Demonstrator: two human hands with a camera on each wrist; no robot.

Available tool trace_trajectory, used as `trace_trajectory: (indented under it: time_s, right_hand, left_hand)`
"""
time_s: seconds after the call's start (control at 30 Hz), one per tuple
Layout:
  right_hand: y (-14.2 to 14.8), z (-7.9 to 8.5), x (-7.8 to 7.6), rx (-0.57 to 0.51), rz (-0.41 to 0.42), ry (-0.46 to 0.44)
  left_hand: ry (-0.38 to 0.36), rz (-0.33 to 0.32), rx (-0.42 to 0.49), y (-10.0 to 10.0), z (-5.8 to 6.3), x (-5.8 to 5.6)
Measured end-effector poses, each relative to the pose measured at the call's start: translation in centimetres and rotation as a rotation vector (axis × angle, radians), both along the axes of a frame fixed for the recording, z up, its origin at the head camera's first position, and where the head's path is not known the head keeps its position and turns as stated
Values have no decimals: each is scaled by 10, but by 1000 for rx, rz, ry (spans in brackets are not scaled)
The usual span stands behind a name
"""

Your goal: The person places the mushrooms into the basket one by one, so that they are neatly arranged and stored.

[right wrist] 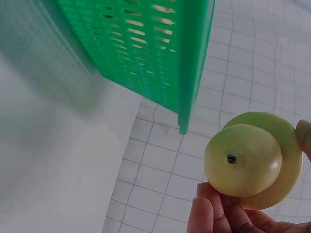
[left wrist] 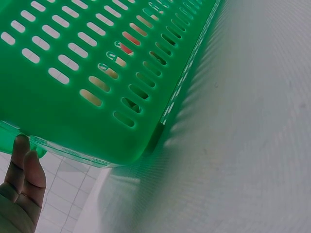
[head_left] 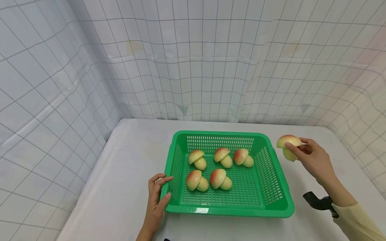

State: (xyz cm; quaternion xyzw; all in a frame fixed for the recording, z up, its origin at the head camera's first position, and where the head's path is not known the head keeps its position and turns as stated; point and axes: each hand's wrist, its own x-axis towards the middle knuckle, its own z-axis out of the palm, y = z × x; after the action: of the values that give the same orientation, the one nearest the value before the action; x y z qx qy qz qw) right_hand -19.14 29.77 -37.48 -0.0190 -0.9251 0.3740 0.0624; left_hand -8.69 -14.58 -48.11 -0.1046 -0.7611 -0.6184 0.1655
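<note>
A mushroom [head_left: 289, 147] with a red-and-yellow cap and pale yellow stem is pinched between the thumb and fingers of my right hand [head_left: 315, 159], held up beside the basket's right wall. The right wrist view shows its rounded stem end [right wrist: 245, 160] with a small dark spot, and fingers around the cap. My left hand [head_left: 156, 197] grips the left rim of a green plastic basket [head_left: 229, 211], thumb and forefinger lapping over the edge. From the left wrist, fingertips [left wrist: 20, 143] show against the rim's outer side. Several similar mushrooms [head_left: 221, 179] lie inside the basket, in its left and middle parts.
The basket stands on a white-covered table [head_left: 132, 150]. White cloth with a dark grid [head_left: 211, 67] hangs behind and at both sides. A black strap [head_left: 319, 202] is around the right wrist, below a pale yellow sleeve [head_left: 356, 221].
</note>
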Motion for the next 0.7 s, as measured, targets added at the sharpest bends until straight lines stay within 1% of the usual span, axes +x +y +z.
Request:
trace_trajectory:
  time_s: [0.23, 0.47, 0.7]
  right_hand:
    - [-11, 12, 10, 61, 57, -6]
    - [-21, 23, 14, 102, 113, -35]
    - [-33, 31, 17, 137, 188, -21]
  left_hand:
    - [7, -6, -1, 0, 0, 0]
    - [6, -5, -3, 0, 0, 0]
    - [-3, -7, 1, 0, 0, 0]
